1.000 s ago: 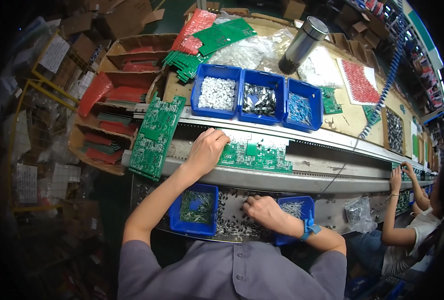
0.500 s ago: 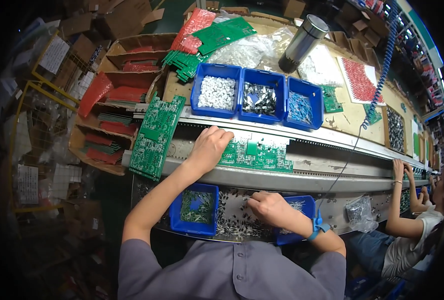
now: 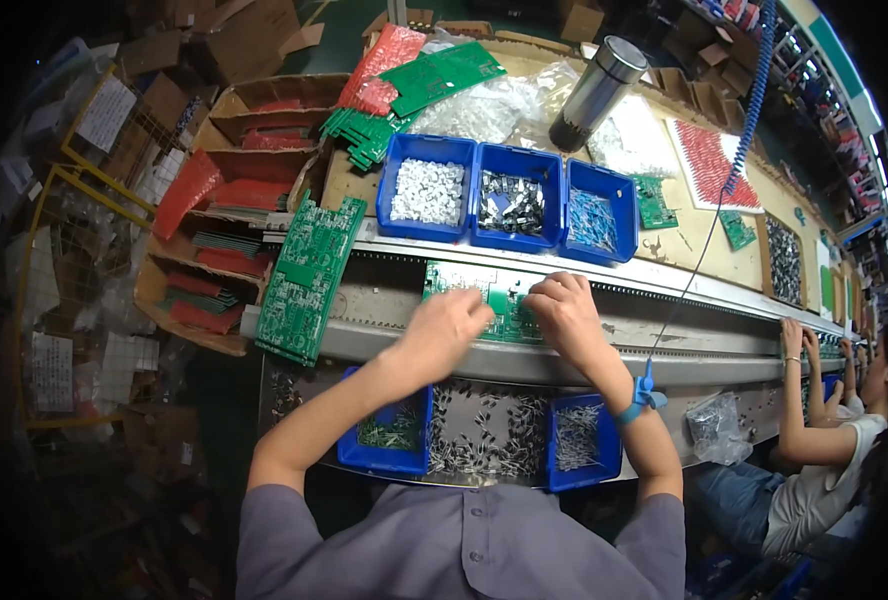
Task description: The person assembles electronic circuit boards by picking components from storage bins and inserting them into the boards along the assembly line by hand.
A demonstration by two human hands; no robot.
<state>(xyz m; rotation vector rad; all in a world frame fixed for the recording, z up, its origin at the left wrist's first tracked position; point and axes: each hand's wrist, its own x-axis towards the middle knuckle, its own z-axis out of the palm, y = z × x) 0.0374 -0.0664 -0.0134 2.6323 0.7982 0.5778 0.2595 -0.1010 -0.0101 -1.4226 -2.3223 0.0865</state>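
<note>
My left hand [image 3: 451, 330] and right hand [image 3: 564, 310] are covering the near half of the green circuit board [image 3: 469, 285], so I'm not seeing what my fingertips are gripping on it. Parts in the three blue bins [image 3: 509, 195] behind the board are too small to identify. My forearms are hiding part of the loose components below the board. The co-worker [image 3: 824, 470] far right of the board is getting cut off by the frame edge.

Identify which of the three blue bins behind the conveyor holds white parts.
The leftmost bin; the middle bin holds dark metallic parts, the right bin bluish ones.
</note>
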